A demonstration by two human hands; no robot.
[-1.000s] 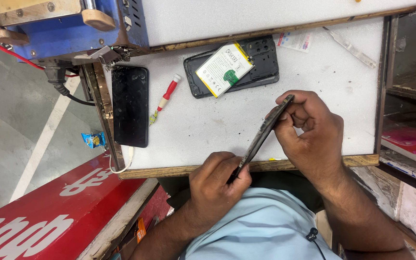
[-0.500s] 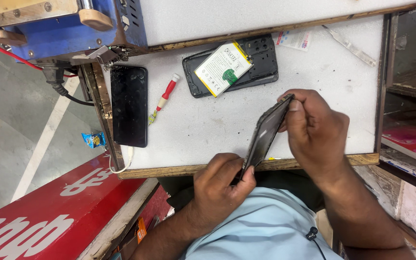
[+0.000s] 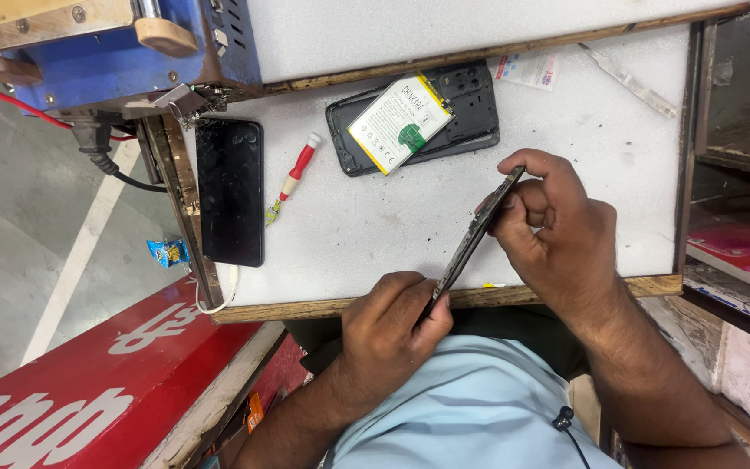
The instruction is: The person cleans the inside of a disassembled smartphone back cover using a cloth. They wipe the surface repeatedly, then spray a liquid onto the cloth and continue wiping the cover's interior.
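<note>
Your left hand [image 3: 388, 326] sits low near your torso, fingers curled, thumb and fingertips pinched shut on the near end of a thin edge. Forearm runs down-left, bare. Your right hand [image 3: 557, 230] is higher and further out, wrist bent, thumb and curled index finger clamped on the far end. Right forearm angles down-right. The hands are apart, both knuckles up.

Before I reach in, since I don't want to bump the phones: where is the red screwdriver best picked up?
Pinch the red handle of the screwdriver from above, across its width. It lies flat and slanted on the white table, clear of the black phone.
</note>
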